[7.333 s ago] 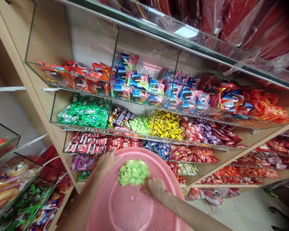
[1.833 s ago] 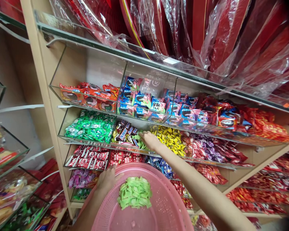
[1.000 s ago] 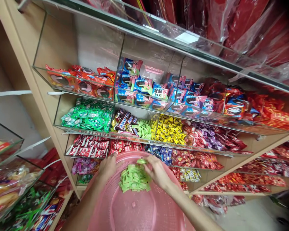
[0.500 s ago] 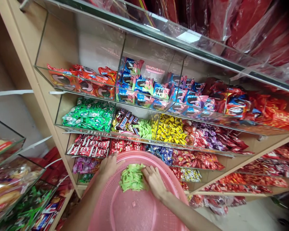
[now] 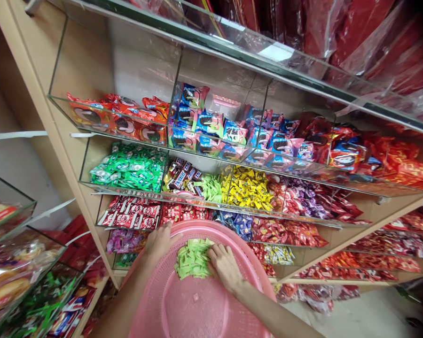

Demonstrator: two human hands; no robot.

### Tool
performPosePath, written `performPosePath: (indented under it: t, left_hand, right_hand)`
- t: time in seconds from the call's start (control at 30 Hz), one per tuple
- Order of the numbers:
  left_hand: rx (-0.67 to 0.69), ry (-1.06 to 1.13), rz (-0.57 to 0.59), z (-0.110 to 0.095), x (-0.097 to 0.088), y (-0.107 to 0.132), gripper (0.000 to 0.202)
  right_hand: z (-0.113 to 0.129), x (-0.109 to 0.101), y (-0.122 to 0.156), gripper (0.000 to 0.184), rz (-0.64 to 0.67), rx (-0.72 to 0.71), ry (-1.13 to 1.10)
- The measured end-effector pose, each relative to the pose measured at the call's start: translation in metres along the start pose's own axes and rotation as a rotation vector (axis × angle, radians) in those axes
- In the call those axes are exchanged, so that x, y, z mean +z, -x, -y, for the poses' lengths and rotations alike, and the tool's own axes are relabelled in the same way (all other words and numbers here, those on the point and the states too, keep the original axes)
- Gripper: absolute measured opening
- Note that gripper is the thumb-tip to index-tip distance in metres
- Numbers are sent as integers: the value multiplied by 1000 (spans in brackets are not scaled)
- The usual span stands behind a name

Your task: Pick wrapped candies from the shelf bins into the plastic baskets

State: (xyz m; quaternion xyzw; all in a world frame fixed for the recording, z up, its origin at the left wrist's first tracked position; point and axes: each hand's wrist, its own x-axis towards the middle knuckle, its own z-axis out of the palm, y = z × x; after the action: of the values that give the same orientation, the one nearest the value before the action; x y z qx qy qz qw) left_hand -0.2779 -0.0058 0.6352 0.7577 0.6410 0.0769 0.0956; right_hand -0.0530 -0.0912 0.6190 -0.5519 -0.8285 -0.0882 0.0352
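A pink plastic basket [image 5: 193,310] with mesh sides stands below me, its far rim against the shelves. My left hand [image 5: 159,240] is closed over its rim at the far left. Inside, at the far end, lies a pile of small green-wrapped candies [image 5: 193,258]. My right hand [image 5: 226,266] reaches in from the right, its bent fingers closed at the right edge of this pile; the fingertips are partly hidden among the candies. One loose small piece [image 5: 196,296] lies on the basket's floor.
Glass-fronted shelves hold green candies [image 5: 129,169], Snickers bars [image 5: 181,177], more light-green candies [image 5: 210,188], yellow candies [image 5: 250,188] and blue cookie packs [image 5: 209,123]. A wooden post [image 5: 38,108] rises on the left. Plastic-wrapped red bags [image 5: 359,33] hang above.
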Motion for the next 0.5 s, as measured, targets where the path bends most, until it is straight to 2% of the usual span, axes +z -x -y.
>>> performPosePath:
  t: [0.13,0.33,0.5]
  left_hand:
    - [14,-4,-4,0,0,0,65]
    - [2,-8,5,0,1,-1,65]
    - [0,-13,-1,0,2,0,66]
  right_hand:
    - [0,0,2,6,5,20,-27]
    - [-1,1,2,20,-12,39,-82]
    - [-3,6,2,14,-22,85,-114]
